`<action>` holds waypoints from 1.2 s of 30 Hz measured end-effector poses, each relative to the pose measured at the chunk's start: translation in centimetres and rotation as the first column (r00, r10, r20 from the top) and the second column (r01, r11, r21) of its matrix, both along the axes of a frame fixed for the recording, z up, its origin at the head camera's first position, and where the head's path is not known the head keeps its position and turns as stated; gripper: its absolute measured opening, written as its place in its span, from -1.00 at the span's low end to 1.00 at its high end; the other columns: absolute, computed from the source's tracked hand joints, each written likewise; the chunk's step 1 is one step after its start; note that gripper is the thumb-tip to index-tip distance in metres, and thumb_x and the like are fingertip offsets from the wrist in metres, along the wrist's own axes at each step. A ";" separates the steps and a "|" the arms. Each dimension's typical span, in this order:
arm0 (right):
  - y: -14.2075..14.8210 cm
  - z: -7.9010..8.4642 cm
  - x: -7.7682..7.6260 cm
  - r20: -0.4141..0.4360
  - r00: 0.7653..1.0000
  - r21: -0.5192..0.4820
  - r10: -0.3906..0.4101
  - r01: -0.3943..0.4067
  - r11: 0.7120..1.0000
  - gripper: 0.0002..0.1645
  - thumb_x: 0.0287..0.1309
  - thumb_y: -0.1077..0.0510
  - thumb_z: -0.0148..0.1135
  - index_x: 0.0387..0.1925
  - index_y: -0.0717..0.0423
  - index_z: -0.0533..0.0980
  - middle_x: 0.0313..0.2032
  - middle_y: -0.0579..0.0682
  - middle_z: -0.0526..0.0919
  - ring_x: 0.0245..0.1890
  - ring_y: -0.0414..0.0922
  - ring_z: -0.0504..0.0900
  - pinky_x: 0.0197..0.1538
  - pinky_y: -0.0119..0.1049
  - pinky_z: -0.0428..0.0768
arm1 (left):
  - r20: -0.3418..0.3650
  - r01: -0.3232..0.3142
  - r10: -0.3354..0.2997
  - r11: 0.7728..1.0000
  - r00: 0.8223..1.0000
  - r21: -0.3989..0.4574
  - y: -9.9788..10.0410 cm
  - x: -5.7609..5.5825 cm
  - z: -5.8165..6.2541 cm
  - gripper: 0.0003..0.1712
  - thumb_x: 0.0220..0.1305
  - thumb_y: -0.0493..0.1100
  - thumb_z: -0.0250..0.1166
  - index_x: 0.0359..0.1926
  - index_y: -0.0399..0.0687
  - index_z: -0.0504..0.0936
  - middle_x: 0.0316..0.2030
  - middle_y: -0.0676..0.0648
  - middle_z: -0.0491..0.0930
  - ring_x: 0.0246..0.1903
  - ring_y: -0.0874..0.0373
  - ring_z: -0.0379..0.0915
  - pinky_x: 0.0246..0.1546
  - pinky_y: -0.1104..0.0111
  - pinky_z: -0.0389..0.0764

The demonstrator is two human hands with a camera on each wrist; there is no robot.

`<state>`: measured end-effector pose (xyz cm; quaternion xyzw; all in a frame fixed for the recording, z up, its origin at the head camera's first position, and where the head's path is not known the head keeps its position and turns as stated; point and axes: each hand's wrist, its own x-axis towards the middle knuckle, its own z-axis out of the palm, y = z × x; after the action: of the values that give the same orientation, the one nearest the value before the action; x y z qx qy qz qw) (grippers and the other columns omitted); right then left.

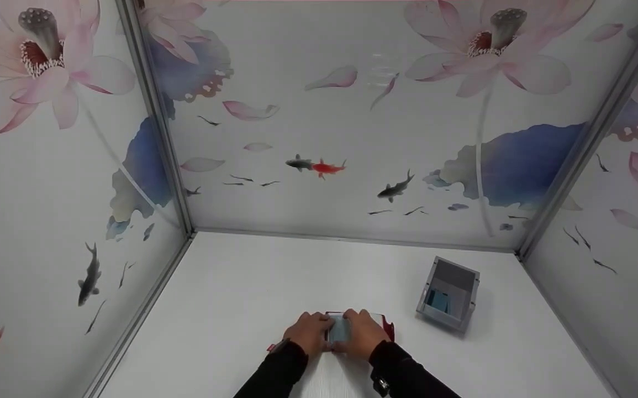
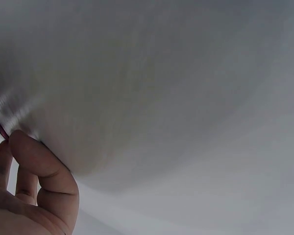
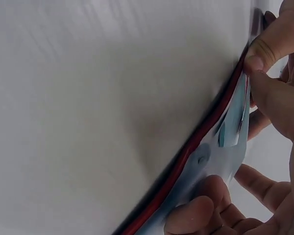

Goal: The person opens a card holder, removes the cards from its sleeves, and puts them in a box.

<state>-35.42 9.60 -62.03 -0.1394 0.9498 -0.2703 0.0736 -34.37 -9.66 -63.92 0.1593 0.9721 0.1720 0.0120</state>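
Both hands meet over a red-edged card holder (image 1: 388,327) low on the table. It has clear plastic leaves, and a pale blue card (image 1: 339,330) shows between the hands. My left hand (image 1: 305,334) grips its left side; in the left wrist view the left thumb (image 2: 32,152) presses near a dark red edge. Bent over the right part is my right hand (image 1: 367,335). The right wrist view shows a thumb (image 3: 274,100) pinching the plastic near the other thumb, with curled fingers (image 3: 193,215) along the lower part. A round snap (image 3: 203,154) sits near the red edge.
A grey plastic bin (image 1: 467,309) stands on the white table (image 1: 263,276) to the right, with a blue piece (image 1: 438,300) inside. Panels printed with lotus flowers and fish (image 1: 324,167) wall in the table at left, back and right.
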 end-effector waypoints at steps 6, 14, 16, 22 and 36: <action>0.0 -0.3 -0.1 -0.040 0.999 -0.006 -0.024 0.024 1.000 0.00 0.14 0.00 0.80 0.49 0.22 0.50 0.19 0.39 0.67 0.08 0.17 0.75 0.20 0.21 0.76 | 0.002 -0.007 0.007 1.000 1.000 0.029 -0.1 0.6 0.6 -0.11 0.34 0.05 0.70 0.62 0.08 0.60 0.40 -0.06 0.73 0.28 -0.10 0.63 0.15 0.03 0.81; 0.9 -0.6 -0.3 -0.127 0.985 -0.020 -0.117 0.116 0.993 0.18 0.11 0.28 0.71 0.71 0.05 0.34 0.08 0.34 0.62 -0.22 0.01 0.61 -0.08 0.08 0.73 | -0.006 -0.011 0.011 1.000 1.000 0.014 0.1 0.6 0.7 -0.13 0.34 0.00 0.69 0.61 0.06 0.60 0.34 -0.06 0.75 0.26 -0.06 0.64 0.17 0.09 0.80; 1.3 -0.7 -0.5 -0.137 0.980 -0.015 -0.147 0.146 0.989 0.16 0.11 0.29 0.70 0.70 0.04 0.36 0.10 0.31 0.58 -0.16 0.03 0.61 -0.06 0.08 0.73 | -0.012 -0.010 0.010 1.000 1.000 0.002 0.1 0.5 0.6 -0.20 0.35 0.00 0.69 0.55 0.07 0.67 0.33 -0.04 0.76 0.24 -0.04 0.64 0.16 0.10 0.80; 2.3 -0.7 -0.6 -0.166 0.969 0.019 -0.182 0.187 0.982 -0.32 0.10 0.25 0.71 0.28 0.17 0.68 0.30 0.36 0.54 0.19 0.25 0.66 0.22 0.19 0.75 | -0.016 -0.022 0.022 0.999 1.000 -0.028 0.4 -0.1 -0.2 -0.30 0.34 0.02 0.70 0.46 0.12 0.75 0.35 0.00 0.75 0.27 -0.02 0.63 0.18 0.12 0.79; 2.8 -0.2 -0.3 -0.087 0.995 0.041 -0.051 0.055 0.998 -0.87 0.28 0.44 0.49 -0.32 0.20 0.76 -0.31 0.03 0.81 -0.26 -0.06 0.73 -0.04 0.03 0.80 | -0.009 -0.030 0.030 1.000 0.999 0.004 0.4 -0.8 -1.9 -0.30 0.37 -0.02 0.67 0.49 0.12 0.73 0.42 0.02 0.71 0.33 -0.03 0.59 0.24 0.06 0.78</action>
<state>-35.76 12.39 -62.21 -0.1240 0.9610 -0.2454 0.0286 -35.12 -9.28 -65.78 0.1453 0.9741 0.1734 0.0047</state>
